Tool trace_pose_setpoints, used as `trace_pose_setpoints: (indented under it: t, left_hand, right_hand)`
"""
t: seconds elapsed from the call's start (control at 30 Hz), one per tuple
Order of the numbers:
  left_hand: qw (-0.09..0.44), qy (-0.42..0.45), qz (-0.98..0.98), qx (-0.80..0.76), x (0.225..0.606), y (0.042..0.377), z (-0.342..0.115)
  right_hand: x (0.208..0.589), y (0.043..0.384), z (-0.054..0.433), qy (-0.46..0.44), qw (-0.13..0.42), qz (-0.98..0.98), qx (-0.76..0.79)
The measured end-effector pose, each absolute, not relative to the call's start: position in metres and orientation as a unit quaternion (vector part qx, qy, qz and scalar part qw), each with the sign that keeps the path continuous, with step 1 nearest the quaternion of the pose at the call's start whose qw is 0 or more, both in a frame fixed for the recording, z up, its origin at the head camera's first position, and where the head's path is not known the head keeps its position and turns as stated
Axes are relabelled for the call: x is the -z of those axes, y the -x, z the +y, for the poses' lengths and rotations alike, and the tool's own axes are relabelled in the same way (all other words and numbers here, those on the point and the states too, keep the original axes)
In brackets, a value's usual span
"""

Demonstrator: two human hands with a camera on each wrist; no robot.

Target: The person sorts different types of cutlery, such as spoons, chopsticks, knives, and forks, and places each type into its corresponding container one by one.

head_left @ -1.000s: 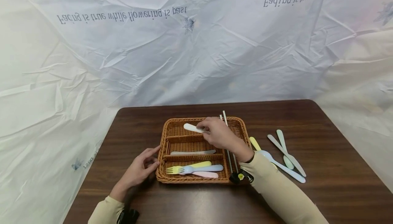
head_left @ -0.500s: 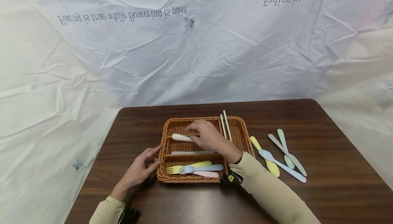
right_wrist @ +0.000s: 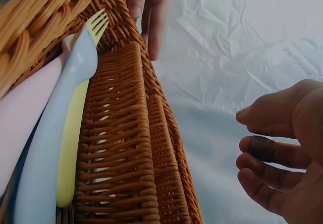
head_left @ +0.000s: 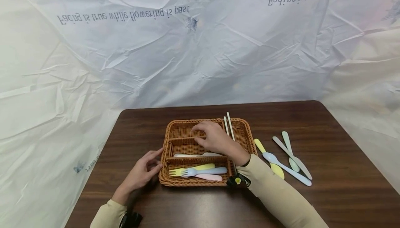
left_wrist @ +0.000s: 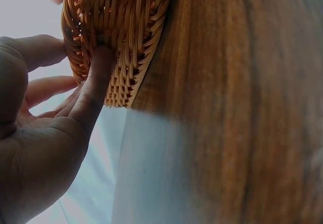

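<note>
A brown wicker basket [head_left: 163,177] with several compartments stands on the table. My left hand [head_left: 144,172] is at its left end; in the left wrist view the thumb [left_wrist: 93,82] rests against the outer wall. Over the basket's back and middle compartments hovers my right hand [head_left: 214,138], thumb and fingers apart, holding nothing. Whitish knives [head_left: 210,154] lie in the middle compartment, partly behind a divider. A yellow fork [head_left: 204,167], a blue fork [head_left: 218,171] and a pink handle [head_left: 210,177] share the front compartment. White chopsticks [head_left: 230,125] lie in the right section, partly hidden by my right arm.
Right of the basket, a yellow spoon [head_left: 277,171] lies under a blue spoon [head_left: 290,170]. Beyond them a grey knife [head_left: 289,153] crosses a green spoon [head_left: 293,163]. A wrinkled pale sheet [head_left: 200,61] hangs behind the dark wooden table [head_left: 175,207].
My right hand has moved left and lowered a white knife from above the back compartment, then let it go; it now lies in the middle compartment. The left hand has stayed put.
</note>
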State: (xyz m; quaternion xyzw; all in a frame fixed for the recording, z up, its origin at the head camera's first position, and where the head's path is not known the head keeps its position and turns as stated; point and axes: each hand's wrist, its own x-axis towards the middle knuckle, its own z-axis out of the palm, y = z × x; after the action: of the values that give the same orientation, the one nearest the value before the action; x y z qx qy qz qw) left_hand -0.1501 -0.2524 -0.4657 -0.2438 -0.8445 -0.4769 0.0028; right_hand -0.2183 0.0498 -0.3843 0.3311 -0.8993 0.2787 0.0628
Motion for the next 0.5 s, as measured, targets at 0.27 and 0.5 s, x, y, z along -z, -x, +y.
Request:
trace_pose_setpoints:
  t: [0.27,0.5]
  left_hand:
    - [-0.004,0.232,-0.851,0.472,0.464,0.150,-0.253]
    - [-0.008,0.223,-0.855,0.468,0.462,0.150,-0.253]
  right_hand:
    - [0.383,0.219,0.058,-0.325,0.081,-0.895,-0.293]
    - [0.381,0.219,0.073,-0.313,0.094,-0.898,-0.294]
